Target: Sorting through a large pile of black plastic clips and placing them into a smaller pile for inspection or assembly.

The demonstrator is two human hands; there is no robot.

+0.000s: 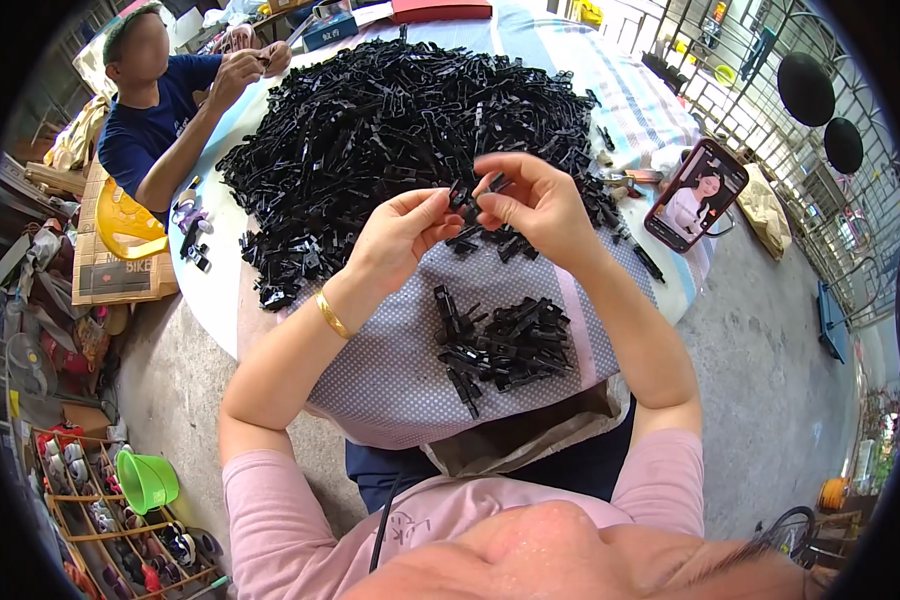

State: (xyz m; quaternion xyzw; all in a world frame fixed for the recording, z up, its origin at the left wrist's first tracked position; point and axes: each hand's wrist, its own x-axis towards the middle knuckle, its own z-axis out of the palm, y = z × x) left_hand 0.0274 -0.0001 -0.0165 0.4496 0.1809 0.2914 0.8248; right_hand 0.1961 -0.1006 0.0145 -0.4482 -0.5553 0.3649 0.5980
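My left hand [402, 236] pinches a small black plastic part [458, 194] between thumb and fingertips, at the near edge of a big heap of black plastic parts [390, 125]. Close beside it, my right hand [545, 212] has another slim black plastic piece [497, 183] between its curled fingers and thumb. The two pieces nearly meet; whether they touch I cannot tell. Nearer to me, a smaller pile of black parts [515, 345] lies on the dotted tablecloth [370, 400]. Their exact kind is too small to make out.
A phone [696, 195] showing a person stands tilted at the table's right. Across at the left, a co-worker in a dark blue shirt [135, 125] handles something small. A red box [440, 10] sits at the far edge. A green bucket [148, 482] and shoe rack [90, 520] stand lower left.
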